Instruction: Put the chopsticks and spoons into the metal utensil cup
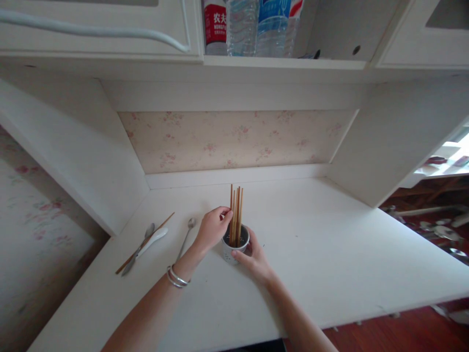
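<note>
A perforated utensil holder [229, 253] stands upright on the white counter with several wooden chopsticks [238, 215] rising out of it. My right hand [254, 258] is wrapped around the holder's right side, thumb across its front. Above the rim, my left hand [215, 226] pinches a chopstick [231, 198] at the left of the bunch between thumb and fingers. The chopstick's lower end is inside the holder or hidden behind the others; I cannot tell which. Left of my left wrist lies a long-handled metal spoon [191, 223].
Farther left on the counter [330, 244] lie a white spoon [156, 238], a metal spoon [149, 230] and a single chopstick [164, 221] crossing them. Plastic bottles [242, 29] stand on the shelf overhead. Side panels [395, 137] bound the counter, whose front edge drops to a red floor.
</note>
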Available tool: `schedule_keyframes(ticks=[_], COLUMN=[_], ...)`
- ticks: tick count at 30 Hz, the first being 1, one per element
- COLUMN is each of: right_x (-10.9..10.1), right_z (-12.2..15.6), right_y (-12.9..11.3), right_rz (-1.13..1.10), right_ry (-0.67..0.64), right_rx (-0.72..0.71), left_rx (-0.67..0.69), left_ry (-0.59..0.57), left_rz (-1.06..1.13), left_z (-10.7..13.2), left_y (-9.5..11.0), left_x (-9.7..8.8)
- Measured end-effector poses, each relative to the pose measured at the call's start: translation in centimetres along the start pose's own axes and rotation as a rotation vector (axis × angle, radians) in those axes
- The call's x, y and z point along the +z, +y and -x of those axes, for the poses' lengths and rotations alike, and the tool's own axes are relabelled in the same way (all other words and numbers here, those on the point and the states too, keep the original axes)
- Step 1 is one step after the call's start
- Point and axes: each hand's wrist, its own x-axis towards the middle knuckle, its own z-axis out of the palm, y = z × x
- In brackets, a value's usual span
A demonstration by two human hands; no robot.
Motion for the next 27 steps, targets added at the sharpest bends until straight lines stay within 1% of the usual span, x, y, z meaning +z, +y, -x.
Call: schedule_keyframes(ticks=[7, 10, 15, 23, 27], right_x=[0.04, 0.02, -0.07, 0.09, 0.05], right_z=[-0.03, -0.06, -0.06, -0.06, -0.05], right_y=[-0.17, -0.26, -0.09, -0.26, -0.31], right_rz=[-0.013, -0.022, -0.021, -0.054, -0.048], right_ry=[0.005, 0.001, 0.007, -0.003, 0.012], right_rx=[0.008, 0.006, 0.005, 0.018, 0.018], left_rx=[-0.002, 0.015, 0.003, 0.002, -0.006], left_ry=[-0.017, -0.008, 0.01, 0.011, -0.019], left_rz=[0.029, 0.039, 0.014, 0.023, 0.073], left_z=[0.19, 0.38, 0.49, 0.53, 0.51], left_y=[-0.05, 0.05, 0.12, -0.39, -0.74], left_x=[0.15, -0.03, -0.36, 0.12, 0.14])
